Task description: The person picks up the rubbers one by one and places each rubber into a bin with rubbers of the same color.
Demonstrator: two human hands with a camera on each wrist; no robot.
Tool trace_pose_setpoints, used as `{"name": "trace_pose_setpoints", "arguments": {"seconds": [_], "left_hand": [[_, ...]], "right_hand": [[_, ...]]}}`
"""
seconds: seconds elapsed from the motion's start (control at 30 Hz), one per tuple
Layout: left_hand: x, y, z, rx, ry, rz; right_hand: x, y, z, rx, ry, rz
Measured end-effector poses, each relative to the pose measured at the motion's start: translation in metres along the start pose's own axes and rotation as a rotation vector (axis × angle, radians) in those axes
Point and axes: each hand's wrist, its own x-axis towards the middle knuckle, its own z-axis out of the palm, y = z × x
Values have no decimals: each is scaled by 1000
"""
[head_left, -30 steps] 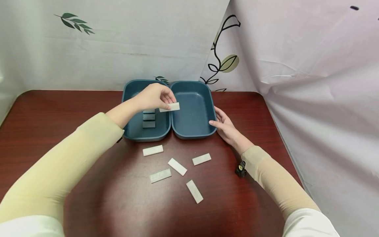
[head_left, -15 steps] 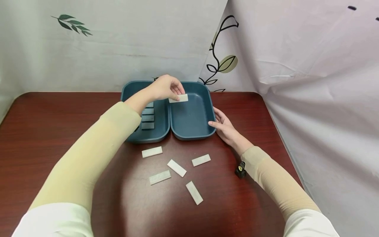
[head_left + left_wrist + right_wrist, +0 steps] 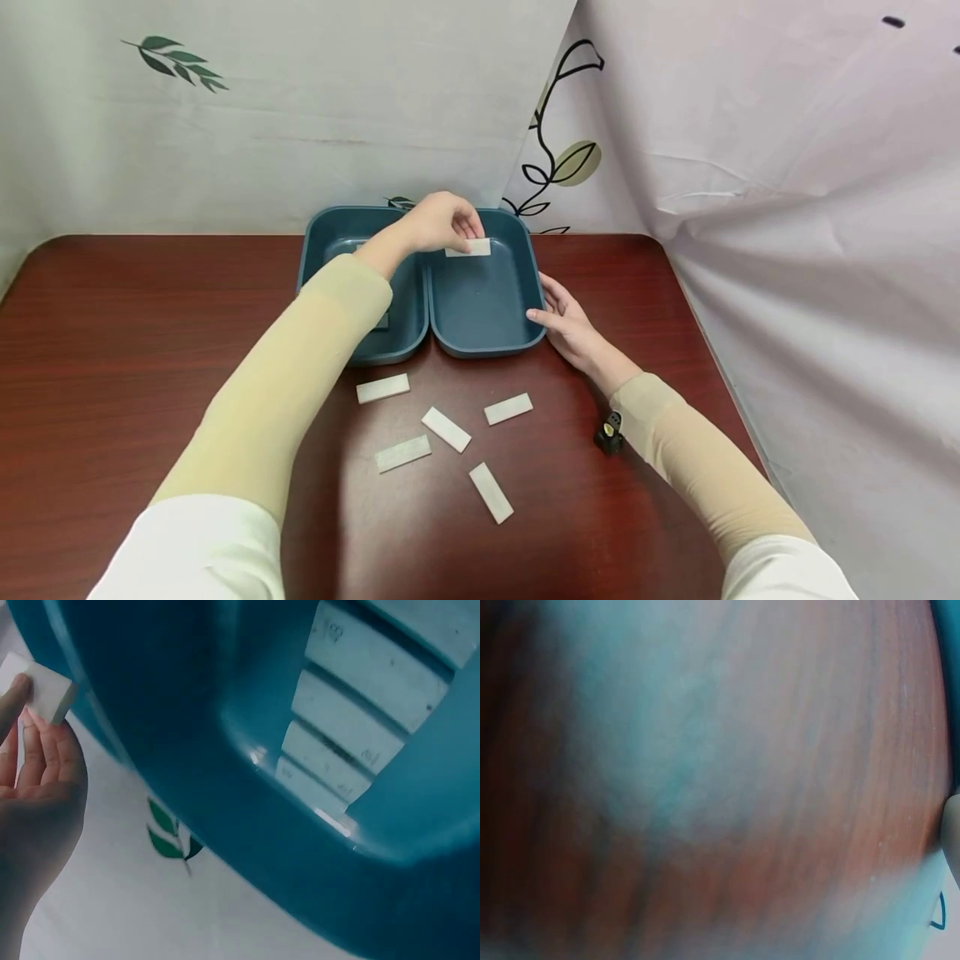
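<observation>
Apparently the work is around its middle: in the left tray (image 3: 408,312), the left wrist view shows a row of at least five blocks (image 3: 345,716) lying side by side with slim gaps, while filling the right tray (image 3: 487,317) looks barely begun. The left hand (image 3: 444,222) has thumb and fingers pinching a white block (image 3: 481,247) over the right tray's far left part; whether it touches the floor there, I cannot tell. The right hand (image 3: 573,333) steadies that tray, thumb over the rim, fingers along the outer wall. Five loose pieces (image 3: 446,429) on the table (image 3: 150,350) seem left to place. Small dark marks (image 3: 335,631) on the row may be numerals, too blurred to read surely; no brand shows.
</observation>
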Motion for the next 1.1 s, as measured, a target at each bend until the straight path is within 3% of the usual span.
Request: {"name": "trace_pose_setpoints", "arguments": {"seconds": [0.23,0.53,1.1], "left_hand": [[6,-11,10,10,56,-6],[10,-17,16,53,61,-2],[26,-22,26,238,-10,6]], "right_hand": [[0,0,0,-3,6,-4],[0,0,0,-12,2,-4],[-2,-1,0,-14,1,-3]]}}
